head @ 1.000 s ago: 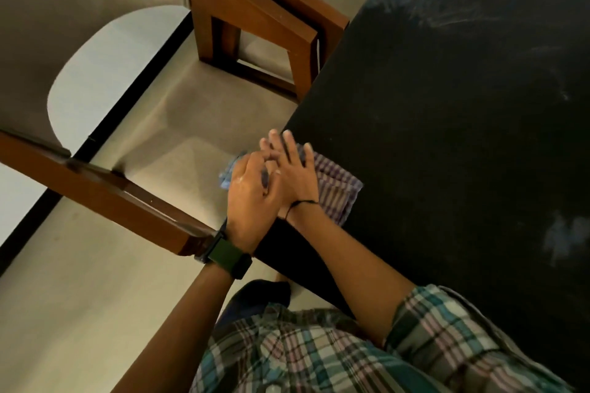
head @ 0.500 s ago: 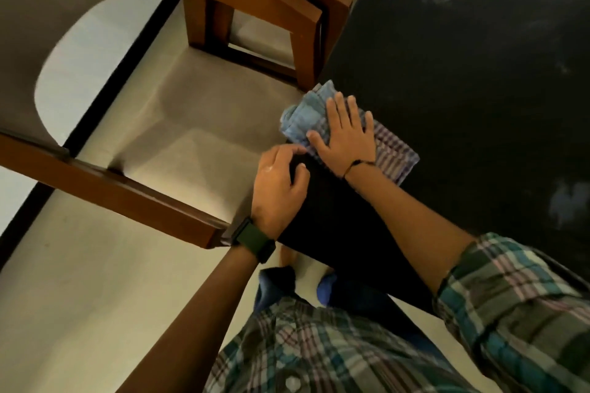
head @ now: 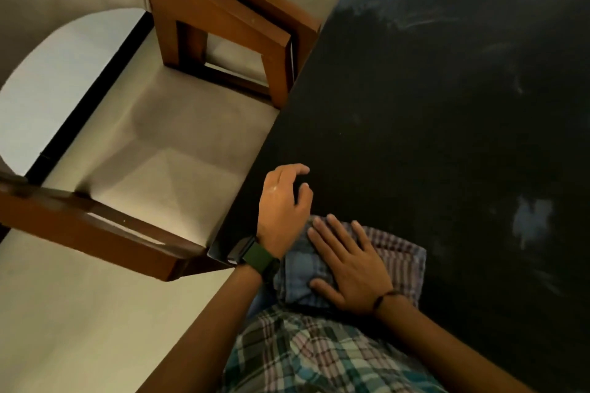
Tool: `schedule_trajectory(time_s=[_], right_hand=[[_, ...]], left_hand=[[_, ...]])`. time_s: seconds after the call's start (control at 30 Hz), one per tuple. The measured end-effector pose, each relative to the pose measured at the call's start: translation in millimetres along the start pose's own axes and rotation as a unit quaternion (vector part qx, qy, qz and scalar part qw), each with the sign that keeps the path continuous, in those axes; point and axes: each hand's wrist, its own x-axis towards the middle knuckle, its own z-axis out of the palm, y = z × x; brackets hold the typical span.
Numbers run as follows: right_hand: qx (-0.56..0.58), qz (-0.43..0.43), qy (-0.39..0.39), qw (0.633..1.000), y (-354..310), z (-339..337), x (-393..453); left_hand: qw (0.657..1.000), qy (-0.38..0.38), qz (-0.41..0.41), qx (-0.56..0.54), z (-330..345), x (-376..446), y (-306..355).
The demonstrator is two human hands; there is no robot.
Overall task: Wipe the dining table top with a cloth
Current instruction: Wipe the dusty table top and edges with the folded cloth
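The dining table (head: pixel 431 121) has a dark, glossy top that fills the right side of the view. A folded checked cloth (head: pixel 397 254), blue and purple, lies on its near left corner by my body. My right hand (head: pixel 348 265) presses flat on the cloth, fingers spread and pointing up-left. My left hand (head: pixel 282 207), with a green watch on the wrist, rests on the table's left edge just beyond the cloth. Its fingers are loosely curled and hold nothing.
A pale smudge (head: pixel 530 220) shows on the table top to the right of the cloth, and faint streaks (head: pixel 415 22) further away. A wooden chair (head: pixel 166 153) with a beige seat stands close against the left edge. A second chair (head: pixel 223 19) stands beyond it.
My right hand slid the cloth away along the left edge, then pulled it back to the near corner. My left hand moved from on the cloth to the table edge.
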Motion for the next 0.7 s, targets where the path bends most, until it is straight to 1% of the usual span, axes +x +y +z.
schedule_trajectory(time_s=[0.1, 0.17, 0.37, 0.43, 0.5, 0.57, 0.63, 0.7], right_hand=[[0.008, -0.017, 0.004, 1.000, 21.2, -22.9, 52.2], [0.015, -0.007, -0.004, 1.000, 40.7, -39.7, 93.4], [-0.021, -0.006, 0.054, 0.998, 101.4, -77.1, 194.9], [-0.037, 0.012, 0.067, 0.997, 125.5, -93.5, 233.5], [-0.041, 0.052, 0.091, 0.994, 154.1, -109.5, 269.4], [-0.023, 0.096, 0.098, 0.990, 184.4, -122.5, 298.6], [-0.004, 0.130, 0.096, 0.987, 203.0, -129.4, 311.7], [-0.004, 0.139, 0.095, 0.986, 200.8, -130.7, 308.5]], left_hand=[[1.000, 0.010, -0.012, -0.012, 1.8, 6.1, 9.2], [1.000, 0.023, -0.015, -0.010, 0.0, 12.7, 12.8], [0.996, 0.085, -0.002, 0.004, 1.8, 31.4, 15.2], [0.997, 0.077, -0.018, 0.008, 7.3, 34.2, 16.6], [0.998, 0.054, -0.034, 0.006, 12.9, 34.2, 21.1], [0.998, 0.038, -0.040, 0.006, 19.1, 33.5, 24.6], [0.999, 0.031, -0.029, 0.007, 25.1, 33.7, 27.8], [1.000, 0.025, -0.019, 0.003, 28.4, 36.7, 30.9]])
